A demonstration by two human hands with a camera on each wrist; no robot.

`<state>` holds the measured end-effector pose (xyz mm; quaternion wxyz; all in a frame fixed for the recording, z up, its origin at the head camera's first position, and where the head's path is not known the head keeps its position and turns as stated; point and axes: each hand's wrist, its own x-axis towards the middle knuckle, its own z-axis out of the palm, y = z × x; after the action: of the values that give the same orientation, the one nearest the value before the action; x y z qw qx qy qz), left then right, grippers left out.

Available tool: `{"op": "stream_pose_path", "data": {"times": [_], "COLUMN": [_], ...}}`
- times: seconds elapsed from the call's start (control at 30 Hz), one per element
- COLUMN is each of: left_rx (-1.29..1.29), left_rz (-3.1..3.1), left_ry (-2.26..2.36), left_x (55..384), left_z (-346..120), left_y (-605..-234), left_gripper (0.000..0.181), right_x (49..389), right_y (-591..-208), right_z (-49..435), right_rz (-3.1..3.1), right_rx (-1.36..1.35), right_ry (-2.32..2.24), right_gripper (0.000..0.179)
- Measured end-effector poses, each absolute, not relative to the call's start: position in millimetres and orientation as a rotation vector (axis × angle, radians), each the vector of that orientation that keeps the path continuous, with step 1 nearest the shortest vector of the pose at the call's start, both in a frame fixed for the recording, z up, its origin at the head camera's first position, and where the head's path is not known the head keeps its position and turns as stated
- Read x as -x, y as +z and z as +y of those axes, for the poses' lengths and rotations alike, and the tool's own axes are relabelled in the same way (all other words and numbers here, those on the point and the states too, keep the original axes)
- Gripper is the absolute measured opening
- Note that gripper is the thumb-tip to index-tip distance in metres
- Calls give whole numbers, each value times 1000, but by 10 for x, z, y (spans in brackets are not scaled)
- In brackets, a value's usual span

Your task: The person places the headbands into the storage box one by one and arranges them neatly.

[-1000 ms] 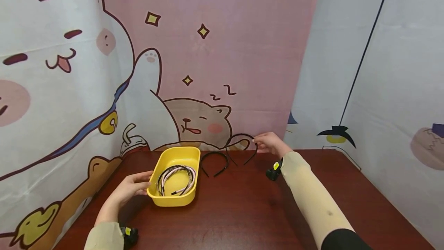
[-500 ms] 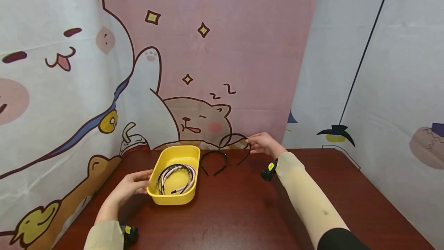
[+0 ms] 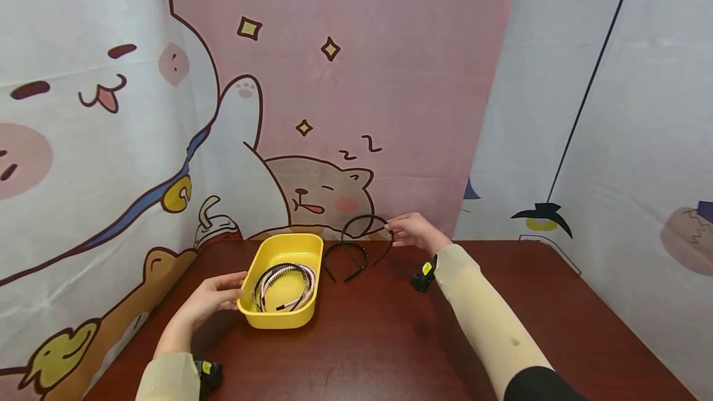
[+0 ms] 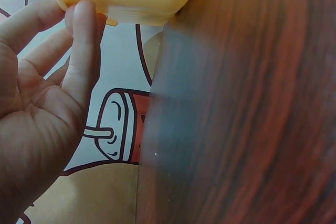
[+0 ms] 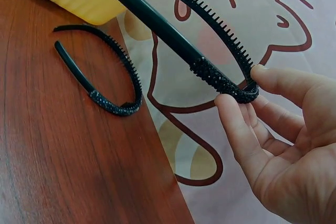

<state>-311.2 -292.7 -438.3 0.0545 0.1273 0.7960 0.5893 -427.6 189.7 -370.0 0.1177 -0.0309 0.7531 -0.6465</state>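
Note:
In the head view my right hand (image 3: 414, 232) holds up a black headband (image 3: 367, 218). Thumb and fingers pinch its sparkly, beaded side in the right wrist view, and comb teeth (image 5: 223, 32) line its inner edge. A second black headband (image 5: 113, 107) of similar look lies on the table just right of the yellow plastic box (image 3: 280, 320). Fairly straight fingers of my left hand (image 3: 203, 305) touch the outside of the box at its left wall. Inside the box lie several headbands (image 3: 278, 272), black and pale pink, overlapping in a ring.
The dark red wooden table (image 3: 367, 339) reaches back to a hanging cloth (image 3: 412, 79) printed with cartoon animals. Its back edge runs close behind the box and the headbands. A small black camera (image 3: 422, 280) sits on the right wrist.
My right hand has moved left with the headband, which now overlaps the view of the headband on the table. The left hand and the box have stayed put.

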Motion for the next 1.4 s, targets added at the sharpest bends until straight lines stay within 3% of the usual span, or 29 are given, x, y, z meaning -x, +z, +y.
{"op": "stream_pose_path", "data": {"times": [1.4], "left_rx": [-374], "left_rz": [2410], "left_ry": [1804], "left_x": [3103], "left_z": [-2934], "left_y": [-4374], "left_gripper": [55], "right_x": [4203], "right_y": [-3639], "right_z": [1331], "right_rz": [2137], "right_rx": [144], "right_ry": [-1844], "right_gripper": [45]}}
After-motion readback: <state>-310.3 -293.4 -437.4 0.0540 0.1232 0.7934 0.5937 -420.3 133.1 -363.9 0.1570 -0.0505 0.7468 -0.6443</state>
